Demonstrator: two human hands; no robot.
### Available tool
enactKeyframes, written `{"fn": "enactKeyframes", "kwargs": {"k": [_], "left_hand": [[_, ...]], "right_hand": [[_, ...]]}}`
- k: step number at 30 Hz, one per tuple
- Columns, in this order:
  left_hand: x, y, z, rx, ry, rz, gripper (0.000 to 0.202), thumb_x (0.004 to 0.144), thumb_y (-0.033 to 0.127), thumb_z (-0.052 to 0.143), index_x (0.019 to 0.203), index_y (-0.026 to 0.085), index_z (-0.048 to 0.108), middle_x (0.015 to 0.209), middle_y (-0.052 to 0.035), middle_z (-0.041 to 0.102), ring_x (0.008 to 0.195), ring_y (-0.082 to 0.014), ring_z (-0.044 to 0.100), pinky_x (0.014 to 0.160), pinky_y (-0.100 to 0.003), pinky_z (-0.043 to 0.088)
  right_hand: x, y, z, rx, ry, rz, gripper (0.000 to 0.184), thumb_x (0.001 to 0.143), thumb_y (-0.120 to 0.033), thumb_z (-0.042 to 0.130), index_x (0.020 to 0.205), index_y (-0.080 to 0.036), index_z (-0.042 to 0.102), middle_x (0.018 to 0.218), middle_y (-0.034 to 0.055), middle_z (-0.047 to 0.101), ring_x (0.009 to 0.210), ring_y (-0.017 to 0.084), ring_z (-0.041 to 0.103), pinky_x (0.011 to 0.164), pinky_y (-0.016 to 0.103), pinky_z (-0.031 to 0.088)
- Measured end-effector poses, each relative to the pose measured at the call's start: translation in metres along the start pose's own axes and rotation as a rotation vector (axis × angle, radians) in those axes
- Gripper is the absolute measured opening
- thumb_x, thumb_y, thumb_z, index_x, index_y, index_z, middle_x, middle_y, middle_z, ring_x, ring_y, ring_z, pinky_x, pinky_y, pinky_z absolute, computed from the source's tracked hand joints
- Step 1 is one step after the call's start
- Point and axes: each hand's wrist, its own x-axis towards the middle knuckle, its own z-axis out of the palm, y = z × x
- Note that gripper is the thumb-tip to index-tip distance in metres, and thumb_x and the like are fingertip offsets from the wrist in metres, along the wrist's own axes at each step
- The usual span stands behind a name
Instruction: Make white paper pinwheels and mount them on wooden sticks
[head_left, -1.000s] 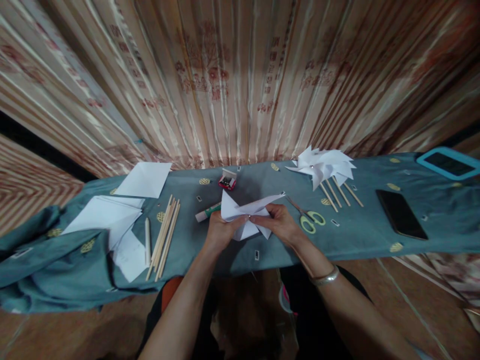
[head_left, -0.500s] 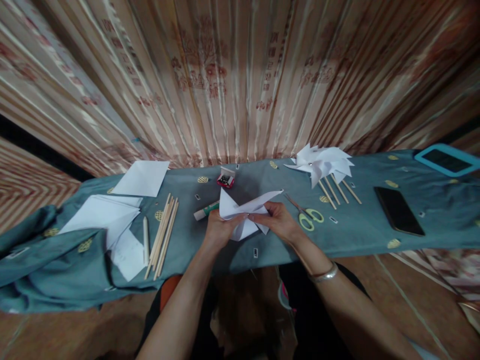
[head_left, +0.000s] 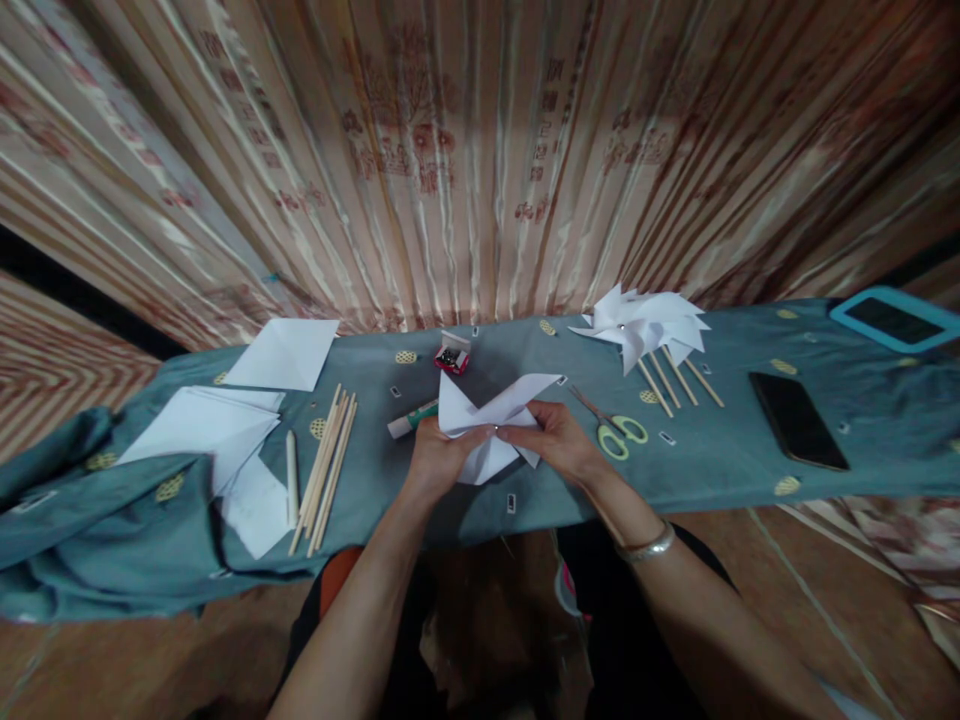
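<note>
Both of my hands hold a white paper pinwheel (head_left: 480,415) just above the teal cloth (head_left: 720,460) in the middle of the table. My left hand (head_left: 435,455) pinches its left side, fingers closed at the centre. My right hand (head_left: 559,440) pinches the centre from the right, with a silver bangle on that wrist. A wooden stick seems to run under my right hand, mostly hidden. Two paper vanes stick up and to the right.
A bundle of wooden sticks (head_left: 326,470) and white paper sheets (head_left: 217,430) lie at the left. A glue stick (head_left: 411,420), a small red box of pins (head_left: 452,357), green scissors (head_left: 619,430), finished pinwheels (head_left: 649,330), a black phone (head_left: 799,420) and a blue-cased tablet (head_left: 892,318) lie around.
Almost nothing differs. The pinwheel and my hands have risen a touch in the view, and the right vane is tilted slightly higher.
</note>
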Motion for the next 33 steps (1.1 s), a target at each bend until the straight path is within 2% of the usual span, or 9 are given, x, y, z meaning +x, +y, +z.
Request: {"fn": "enactKeyframes", "kwargs": {"k": [8, 18, 27, 33], "left_hand": [[-0.0003, -0.0003, 0.0, -0.012, -0.005, -0.005, 0.025, 0.05, 0.028, 0.084, 0.063, 0.011, 0.071, 0.06, -0.0031, 0.069, 0.054, -0.0154, 0.06, 0.053, -0.026, 0.048], [-0.0032, 0.0062, 0.0046, -0.008, 0.034, -0.054, 0.025, 0.045, 0.027, 0.084, 0.057, 0.012, 0.068, 0.056, -0.0025, 0.066, 0.053, -0.0161, 0.058, 0.051, -0.026, 0.046], [-0.0024, 0.0038, 0.0052, -0.067, 0.03, -0.054, 0.028, 0.043, 0.027, 0.085, 0.062, 0.011, 0.071, 0.061, -0.0037, 0.069, 0.055, -0.0165, 0.061, 0.055, -0.027, 0.049], [-0.002, 0.0044, 0.0037, -0.066, 0.009, -0.056, 0.032, 0.044, 0.03, 0.086, 0.065, 0.012, 0.071, 0.063, -0.0035, 0.07, 0.058, -0.0177, 0.063, 0.058, -0.029, 0.051]], "right_hand": [[-0.0004, -0.0038, 0.001, 0.035, 0.013, 0.028, 0.037, 0.052, -0.042, 0.086, 0.073, -0.015, 0.073, 0.065, -0.0011, 0.07, 0.056, 0.013, 0.059, 0.056, 0.026, 0.047], [-0.0019, -0.0012, -0.0006, -0.022, 0.019, 0.0, 0.042, 0.053, -0.048, 0.085, 0.077, -0.015, 0.073, 0.069, 0.0007, 0.072, 0.06, 0.016, 0.061, 0.059, 0.028, 0.05], [-0.0005, 0.001, 0.0002, 0.01, 0.038, 0.008, 0.036, 0.054, -0.041, 0.085, 0.078, -0.016, 0.074, 0.072, 0.0008, 0.073, 0.062, 0.016, 0.062, 0.063, 0.028, 0.051], [0.0011, 0.0003, -0.0018, 0.009, 0.027, -0.002, 0.04, 0.054, -0.043, 0.084, 0.082, -0.017, 0.075, 0.076, 0.002, 0.074, 0.065, 0.017, 0.065, 0.064, 0.03, 0.052]]}}
